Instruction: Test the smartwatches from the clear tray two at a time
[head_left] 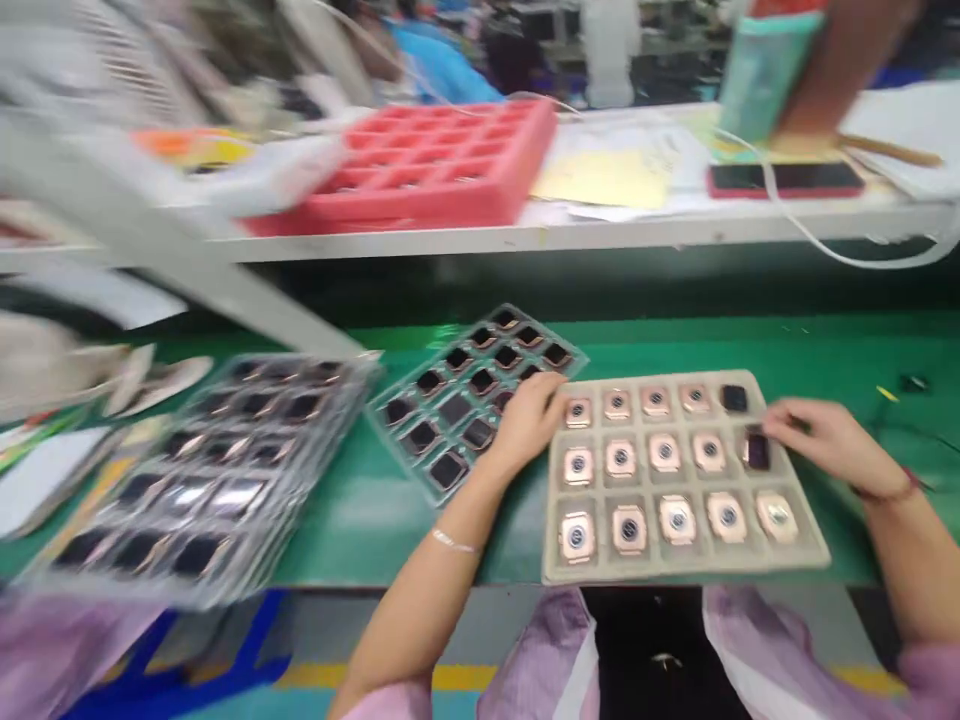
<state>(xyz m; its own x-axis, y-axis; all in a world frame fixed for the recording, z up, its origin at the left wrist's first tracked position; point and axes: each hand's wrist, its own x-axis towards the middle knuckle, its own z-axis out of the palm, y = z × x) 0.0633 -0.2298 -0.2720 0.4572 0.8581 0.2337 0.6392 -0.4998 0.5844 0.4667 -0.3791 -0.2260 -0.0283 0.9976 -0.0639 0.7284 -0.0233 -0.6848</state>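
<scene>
A beige tray [686, 482] lies in front of me on the green bench. Its compartments hold several square, rose-gold smartwatch bodies [664, 452], most with their round sensor backs up. One dark-faced watch [734, 398] fills the top right compartment. Below it, my right hand [821, 437] pinches the edge of another dark-screened smartwatch [757, 451], at the second row's right compartment. My left hand [531, 418] has its bent fingers at the beige tray's upper left corner, gripping that edge. Its wrist crosses a clear plastic tray [431, 412] of dark-screened watches, partly hiding it.
A stack of clear trays [259, 425] with dark-screened watches stands on the left, beside a slanted white post [247, 300]. Above the bench runs a shelf [600, 225] with a red foam tray [495, 200], papers, a phone [785, 180] and a white cable [825, 245].
</scene>
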